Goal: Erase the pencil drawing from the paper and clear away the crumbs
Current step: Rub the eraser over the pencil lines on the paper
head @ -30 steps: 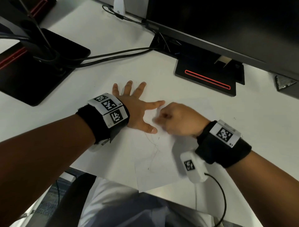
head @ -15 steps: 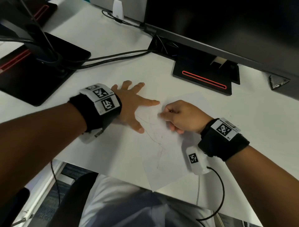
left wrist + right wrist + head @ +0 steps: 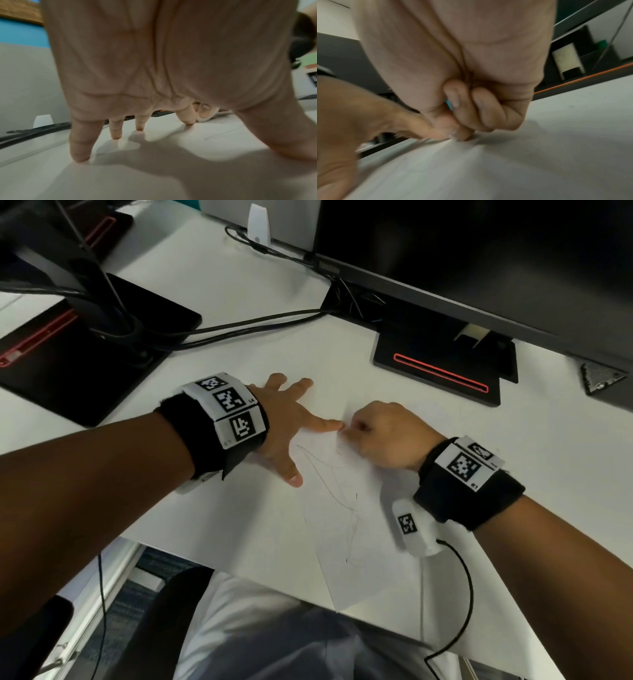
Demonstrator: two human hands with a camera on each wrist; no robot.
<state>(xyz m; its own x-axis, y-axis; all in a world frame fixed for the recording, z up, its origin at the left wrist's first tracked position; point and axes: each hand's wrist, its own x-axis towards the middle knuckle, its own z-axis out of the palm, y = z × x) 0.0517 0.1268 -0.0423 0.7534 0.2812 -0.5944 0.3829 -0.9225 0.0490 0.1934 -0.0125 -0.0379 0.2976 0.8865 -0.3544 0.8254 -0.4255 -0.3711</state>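
Right hand (image 3: 383,436) having shifted toward left index | paper (image 3: 342,525) showing faint pencil lines (image 3: 329,477) | left hand (image 3: 284,422) lying splayed flat, right curling around something teal.

The setting is an office workstation. A white desk (image 3: 212,289) carries a large dark monitor (image 3: 479,251). Below the monitor sits its black stand base (image 3: 438,364) with a red-lit strip. Left of the monitor, black cables (image 3: 246,328) run to a second stand base (image 3: 85,361).
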